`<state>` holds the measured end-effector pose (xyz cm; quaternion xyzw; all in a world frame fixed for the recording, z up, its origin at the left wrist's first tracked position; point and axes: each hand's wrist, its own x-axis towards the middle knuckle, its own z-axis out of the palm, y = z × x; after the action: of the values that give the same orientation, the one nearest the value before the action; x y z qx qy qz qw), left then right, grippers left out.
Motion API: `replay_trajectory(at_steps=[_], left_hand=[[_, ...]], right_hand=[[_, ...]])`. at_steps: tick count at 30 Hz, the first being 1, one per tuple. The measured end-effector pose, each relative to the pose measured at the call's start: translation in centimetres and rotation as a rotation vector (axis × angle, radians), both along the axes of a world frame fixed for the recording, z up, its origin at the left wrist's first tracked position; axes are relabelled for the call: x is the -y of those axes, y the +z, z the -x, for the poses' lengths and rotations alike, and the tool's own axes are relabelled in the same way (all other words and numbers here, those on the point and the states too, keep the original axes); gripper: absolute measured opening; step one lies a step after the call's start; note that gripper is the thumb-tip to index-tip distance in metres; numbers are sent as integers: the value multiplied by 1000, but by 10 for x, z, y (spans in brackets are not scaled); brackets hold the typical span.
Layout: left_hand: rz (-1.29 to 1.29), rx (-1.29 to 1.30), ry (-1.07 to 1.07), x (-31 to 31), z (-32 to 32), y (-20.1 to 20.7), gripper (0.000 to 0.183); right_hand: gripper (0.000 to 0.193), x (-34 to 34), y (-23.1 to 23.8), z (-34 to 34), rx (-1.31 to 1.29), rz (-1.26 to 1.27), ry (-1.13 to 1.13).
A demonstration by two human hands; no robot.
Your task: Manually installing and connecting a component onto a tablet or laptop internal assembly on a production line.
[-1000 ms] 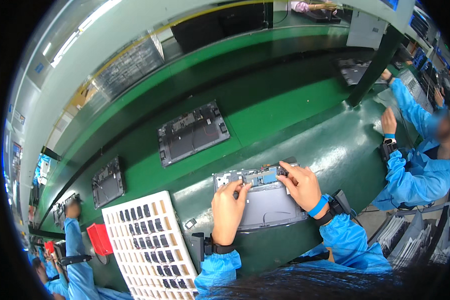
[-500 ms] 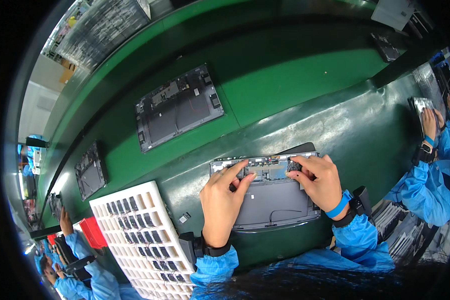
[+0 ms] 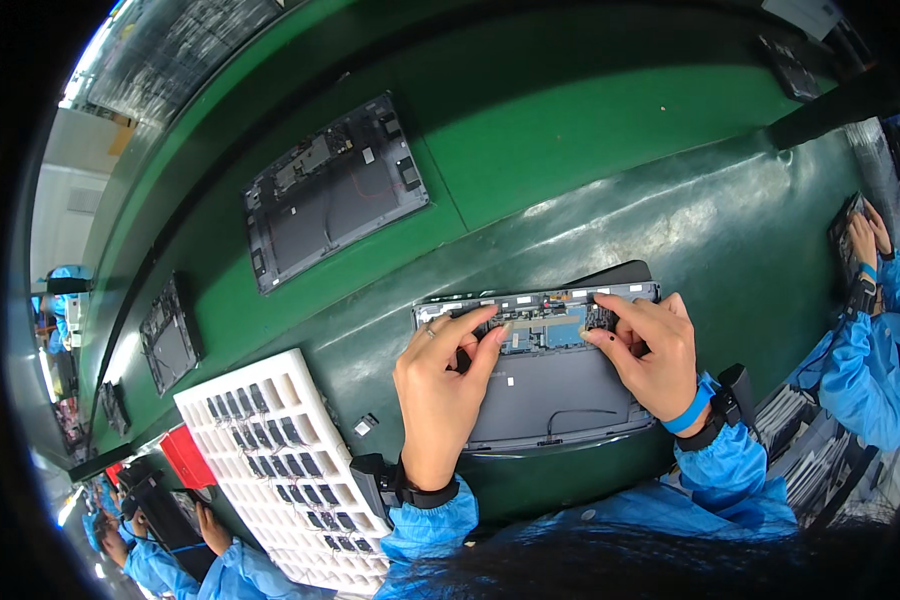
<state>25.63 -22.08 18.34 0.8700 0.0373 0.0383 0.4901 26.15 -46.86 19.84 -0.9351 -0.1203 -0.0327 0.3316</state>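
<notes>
A dark grey laptop chassis lies open in front of me, its inside facing up. Along its far side runs a circuit board with a blue area and a beige strip. Thumb and forefinger of my left hand pinch at the board's left end. At its right end, the fingers of my right hand are closed the same way. Both sets of fingertips partly cover what they grip. A dark rounded panel juts out from behind the chassis.
On the left stands a white foam tray with rows of small black parts. A small part lies beside it, and a red bin behind. Another open chassis sits farther off on the green surface. Co-workers' hands are at the right.
The whole view has shifted slightly. Both my hands stay at the board's ends, with little finger movement. At the far left, a co-worker's hand has moved away from a dark part.
</notes>
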Motion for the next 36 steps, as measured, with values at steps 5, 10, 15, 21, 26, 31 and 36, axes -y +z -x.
replay_trajectory(at_steps=[5, 10, 15, 21, 26, 31, 36], left_hand=[[-51, 22, 5, 3, 0, -1, 29], [-86, -20, -47, 5, 0, 2, 31], [-203, -68, -8, 17, 2, 8, 30], [-282, 2, -2, 31, 7, 5, 35], [-381, 4, -58, 40, 15, 4, 53], [-772, 60, -119, 60, 31, 18, 51], [-758, 26, -249, 72, 44, 8, 51]], right_hand=[[34, -2, 0, 0, -18, 5, -12], [34, 6, 3, -8, -90, 43, 27], [37, 7, 9, -9, -105, 132, 57], [45, -5, 5, 3, 28, 186, -30], [71, 6, 10, -10, -133, 96, -181], [74, 23, 8, -18, -167, 172, -47], [57, 23, 1, -34, -257, 50, -60]])
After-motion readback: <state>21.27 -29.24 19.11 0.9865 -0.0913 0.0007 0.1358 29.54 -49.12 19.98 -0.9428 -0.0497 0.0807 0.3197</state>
